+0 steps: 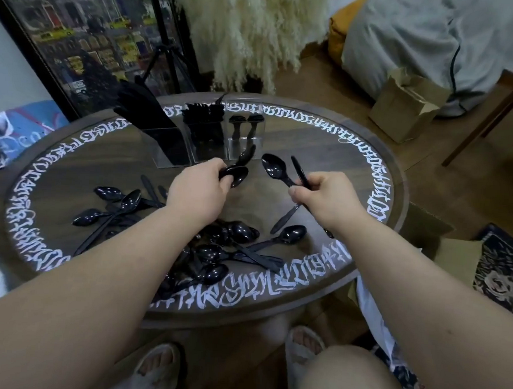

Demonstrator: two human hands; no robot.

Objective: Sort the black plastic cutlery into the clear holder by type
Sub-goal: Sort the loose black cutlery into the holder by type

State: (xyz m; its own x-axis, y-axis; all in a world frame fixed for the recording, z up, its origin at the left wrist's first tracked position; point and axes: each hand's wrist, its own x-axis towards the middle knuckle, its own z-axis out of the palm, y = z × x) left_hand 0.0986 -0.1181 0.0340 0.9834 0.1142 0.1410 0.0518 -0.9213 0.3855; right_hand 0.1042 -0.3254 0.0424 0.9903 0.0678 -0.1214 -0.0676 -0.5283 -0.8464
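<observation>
Wooden floor [318, 77] — framed picture [78, 30], cardboard box [407, 104].

hands: 2, left [199, 187], right [325, 196] | holder [188, 147]: 1, with 3 compartments | spoons in right compartment: 2 | spoon [274, 166] in right hand: 1 | loose cutlery [215, 246] at 6 o'clock: too tangled to count | table [341, 176]: 1 | box [404, 104]: 1

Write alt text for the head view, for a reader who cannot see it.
Two bare hands hold black plastic spoons above a round table: the left hand grips spoons, and the right hand holds a spoon plus another piece. Behind them stands a clear holder with cutlery; a loose pile lies nearer.
</observation>
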